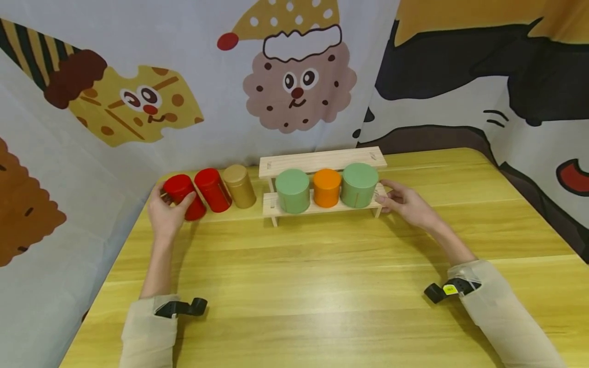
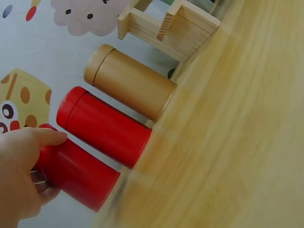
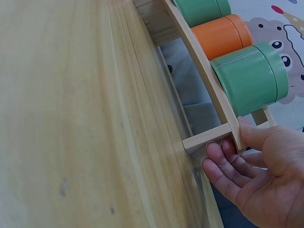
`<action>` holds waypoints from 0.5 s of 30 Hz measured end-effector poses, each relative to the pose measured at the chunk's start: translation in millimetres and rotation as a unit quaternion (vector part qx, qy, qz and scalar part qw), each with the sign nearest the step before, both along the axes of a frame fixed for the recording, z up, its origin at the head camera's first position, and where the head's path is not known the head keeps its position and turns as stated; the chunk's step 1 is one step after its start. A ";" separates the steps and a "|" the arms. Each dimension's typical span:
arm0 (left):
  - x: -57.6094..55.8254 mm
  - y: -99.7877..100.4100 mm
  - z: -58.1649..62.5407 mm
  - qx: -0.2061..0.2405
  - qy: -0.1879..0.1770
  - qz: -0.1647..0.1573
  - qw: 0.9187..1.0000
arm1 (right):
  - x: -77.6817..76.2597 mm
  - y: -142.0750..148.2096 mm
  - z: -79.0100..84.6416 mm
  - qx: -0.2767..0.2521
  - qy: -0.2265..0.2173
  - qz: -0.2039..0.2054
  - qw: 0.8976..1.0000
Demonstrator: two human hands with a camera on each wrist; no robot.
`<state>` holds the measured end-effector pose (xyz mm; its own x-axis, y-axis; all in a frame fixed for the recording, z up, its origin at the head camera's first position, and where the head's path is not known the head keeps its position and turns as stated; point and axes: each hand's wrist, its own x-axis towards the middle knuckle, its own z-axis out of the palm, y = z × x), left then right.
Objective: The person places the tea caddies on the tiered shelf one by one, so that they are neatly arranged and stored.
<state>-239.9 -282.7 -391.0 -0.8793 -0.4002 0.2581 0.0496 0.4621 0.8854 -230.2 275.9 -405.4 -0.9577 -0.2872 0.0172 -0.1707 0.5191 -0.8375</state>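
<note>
In the head view my left hand (image 1: 164,214) grips the upper part of the leftmost red canister (image 1: 192,206), thumb on one side and fingers on the other. Close beside it stand a second red canister (image 1: 213,191) and a gold canister (image 1: 240,187). My right hand (image 1: 407,203) holds the right end of a two-step wooden rack (image 3: 207,136); the thumb lies on the lower step and the fingers curl by its leg. On that lower step sit an orange canister (image 1: 327,189) between a left green canister (image 1: 293,191) and a right green canister (image 3: 247,78).
The light wooden table (image 1: 303,286) stretches in front of the rack. Right behind, a curtain (image 1: 184,36) with cartoon prints hangs against the table's back edge. Black straps with small cameras (image 1: 199,306) sit on both sleeved wrists.
</note>
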 end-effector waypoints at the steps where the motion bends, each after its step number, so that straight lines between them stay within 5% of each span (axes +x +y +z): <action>1: 1.3 0.0 1.3 -0.005 0.001 0.005 1.000 | -0.2 -0.4 -0.4 0.000 0.001 0.001 1.000; 15: 14.6 14.2 27.0 -0.068 0.123 0.047 0.989 | -0.7 -0.9 -2.8 0.010 0.008 -0.003 1.000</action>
